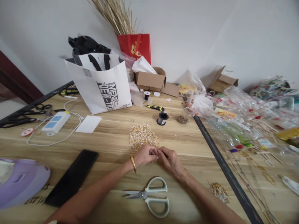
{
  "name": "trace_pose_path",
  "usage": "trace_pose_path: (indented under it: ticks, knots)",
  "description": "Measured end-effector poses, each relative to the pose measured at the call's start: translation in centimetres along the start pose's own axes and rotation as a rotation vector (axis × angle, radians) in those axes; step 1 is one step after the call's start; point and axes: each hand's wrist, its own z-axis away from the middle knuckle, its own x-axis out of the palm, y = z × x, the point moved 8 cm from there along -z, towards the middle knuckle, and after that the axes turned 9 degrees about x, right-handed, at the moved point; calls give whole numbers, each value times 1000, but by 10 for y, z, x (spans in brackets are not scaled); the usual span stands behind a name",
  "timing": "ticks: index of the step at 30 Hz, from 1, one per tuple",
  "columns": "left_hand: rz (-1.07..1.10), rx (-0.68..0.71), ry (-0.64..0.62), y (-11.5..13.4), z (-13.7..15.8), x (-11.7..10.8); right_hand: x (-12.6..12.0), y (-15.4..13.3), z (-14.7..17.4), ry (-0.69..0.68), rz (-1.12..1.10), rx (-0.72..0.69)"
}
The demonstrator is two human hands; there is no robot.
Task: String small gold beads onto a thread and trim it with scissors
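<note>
Head view: left hand point(145, 155) and right hand point(171, 160) meet at near edge of gold-and-white pile of small pieces point(142, 135), mid tabletop point(191, 146). Fingers of both bent, tips close together; can't tell what they pinch. Scissors point(143, 195) on near side, blades left. Wire spool point(162, 119) far right of pile, small gold-and-white cluster point(219, 193) near right.
</note>
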Motion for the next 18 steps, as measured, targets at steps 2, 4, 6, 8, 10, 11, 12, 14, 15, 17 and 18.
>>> trace_pose_path:
  ticks: [2, 4, 6, 8, 10, 11, 12, 14, 15, 17, 18]
  knots:
    - [22, -6, -3, -2, 0, 1, -4, -3, 1, 20, 13, -19]
    - [30, -14, -10, -2, 0, 3, -8, -5, 1, 34, 19, -28]
    - [30, -21, -10, 1, 0, 3, -11, -5, 1, 36, 11, -17]
    - [41, -31, -4, 3, 1, 3, -13, -1, 2, 38, -23, 14]
    - [78, -51, 2, 3, 3, 3, -14, 4, 2, 53, -78, 60]
    - [103, -61, 7, 2, 4, 3, -13, 8, 3, 60, -114, 89]
    - [131, -69, 12, 1, 5, 2, -11, 11, 3, 63, -157, 119]
    - [184, -85, 12, -2, 8, 3, -6, 18, 5, 54, -259, 174]
    - [208, -92, 8, -4, 10, 3, -3, 20, 6, 41, -317, 199]
    - [247, -102, 0, -8, 14, 5, 3, 23, 7, 8, -431, 243]
    - [258, -102, -1, -9, 16, 6, 6, 23, 8, -7, -477, 263]
